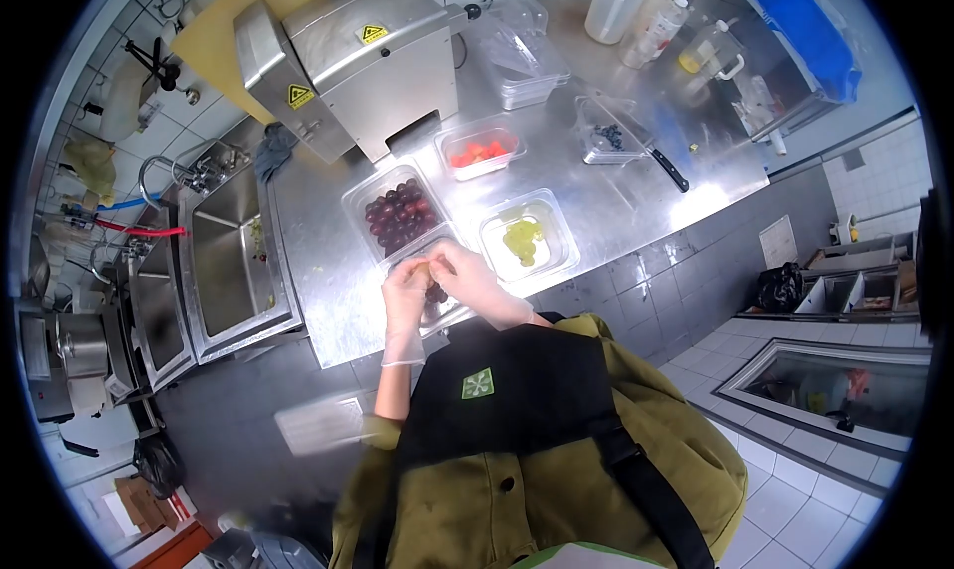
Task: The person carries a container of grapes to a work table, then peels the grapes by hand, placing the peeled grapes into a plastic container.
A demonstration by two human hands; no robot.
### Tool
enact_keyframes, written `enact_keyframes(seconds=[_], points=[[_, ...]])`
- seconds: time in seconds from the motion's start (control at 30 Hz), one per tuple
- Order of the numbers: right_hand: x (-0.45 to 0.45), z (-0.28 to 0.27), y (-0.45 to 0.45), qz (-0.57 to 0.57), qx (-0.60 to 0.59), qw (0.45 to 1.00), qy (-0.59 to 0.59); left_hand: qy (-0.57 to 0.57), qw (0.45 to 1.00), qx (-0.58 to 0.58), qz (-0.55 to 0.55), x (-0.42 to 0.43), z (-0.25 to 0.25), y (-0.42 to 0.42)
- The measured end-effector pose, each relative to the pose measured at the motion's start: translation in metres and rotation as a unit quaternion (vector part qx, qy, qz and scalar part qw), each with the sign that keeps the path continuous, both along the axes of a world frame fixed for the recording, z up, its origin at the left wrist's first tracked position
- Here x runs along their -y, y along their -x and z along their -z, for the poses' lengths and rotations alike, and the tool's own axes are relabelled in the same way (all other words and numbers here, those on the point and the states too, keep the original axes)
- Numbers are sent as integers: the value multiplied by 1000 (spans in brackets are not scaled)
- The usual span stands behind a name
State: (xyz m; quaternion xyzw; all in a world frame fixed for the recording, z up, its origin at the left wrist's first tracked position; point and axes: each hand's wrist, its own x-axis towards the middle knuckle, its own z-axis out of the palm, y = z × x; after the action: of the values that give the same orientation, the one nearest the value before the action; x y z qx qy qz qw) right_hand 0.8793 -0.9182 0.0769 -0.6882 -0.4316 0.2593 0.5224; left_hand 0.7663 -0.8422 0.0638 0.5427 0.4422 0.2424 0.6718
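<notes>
My left hand (405, 293) and my right hand (465, 276), both in clear gloves, meet over a container near the counter's front edge. Their fingers close together around something small and brownish that I cannot make out. Just behind them is a clear tub of dark red round fruit (399, 216). To the right of my hands a clear tub (568, 255) holds pale green fruit pieces (523, 239). Farther back, a smaller tub holds red cut fruit (477, 154). The container under my hands is partly hidden and has dark fruit in it.
A large steel machine (373, 67) stands at the back, with stacked clear containers (525, 80) beside it. A black-handled knife (670, 169) lies by a tub of blueberries (609, 138). Bottles (656, 34) stand at the back right. The sink (227, 261) is at the left.
</notes>
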Motion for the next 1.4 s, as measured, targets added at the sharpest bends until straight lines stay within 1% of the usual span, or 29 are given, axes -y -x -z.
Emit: enact_keyframes(seconds=[0.03,0.13,0.2,0.3,0.4,0.47,0.5,0.53,0.6,0.73,0.77,0.87,0.97,1.07,1.17,1.2,1.23,1.27,1.3,1.37,1.4], points=[[0,1,0,-1,-17,1000,0,-21,1000,1,2,1,2,-1],[1,6,-1,-22,-128,991,16,-91,996,-9,17,1,6,-2],[2,5,-3,-30,-150,988,11,-147,988,-36,35,1,3,-1],[0,8,-4,-45,-195,980,7,-167,982,-81,46,3,-10,-2],[4,3,-8,-59,-243,968,32,-161,985,-58,35,7,-21,-2],[3,3,-10,-68,-279,956,58,-171,982,-74,39,6,-26,-2],[3,9,-10,-81,-291,953,22,-174,980,-85,38,6,-27,-1],[4,4,-12,-94,-290,952,17,-167,982,-82,42,6,-27,1],[7,-13,-16,-134,-328,934,39,-154,984,-74,50,6,-28,2],[8,-25,-14,-136,-349,926,43,-141,986,-56,65,6,-40,4],[9,-30,-12,-129,-370,920,26,-125,988,-52,70,6,-39,5],[12,-37,-14,-138,-397,906,44,-97,992,-6,79,3,-29,9],[11,-21,-13,-92,-409,906,49,-45,995,45,72,1,-20,12],[11,-14,-14,-67,-418,903,68,-8,997,44,66,0,-22,13],[12,4,-21,-44,-382,923,17,-1,997,55,53,-8,-11,16],[14,10,-27,-21,-357,934,-1,-131,990,-13,54,-10,-4,15],[18,16,-36,3,-332,943,-18,-258,961,-81,54,-13,3,13],[24,22,-45,27,-306,951,-35,-380,912,-147,53,-14,9,12],[31,28,-52,79,-232,969,-37,-436,884,-158,61,-14,9,11],[44,8,-64,168,-210,960,72,-543,818,-175,77,-12,10,6],[50,11,-73,176,-94,975,96,-515,832,-189,88,-12,13,5]])
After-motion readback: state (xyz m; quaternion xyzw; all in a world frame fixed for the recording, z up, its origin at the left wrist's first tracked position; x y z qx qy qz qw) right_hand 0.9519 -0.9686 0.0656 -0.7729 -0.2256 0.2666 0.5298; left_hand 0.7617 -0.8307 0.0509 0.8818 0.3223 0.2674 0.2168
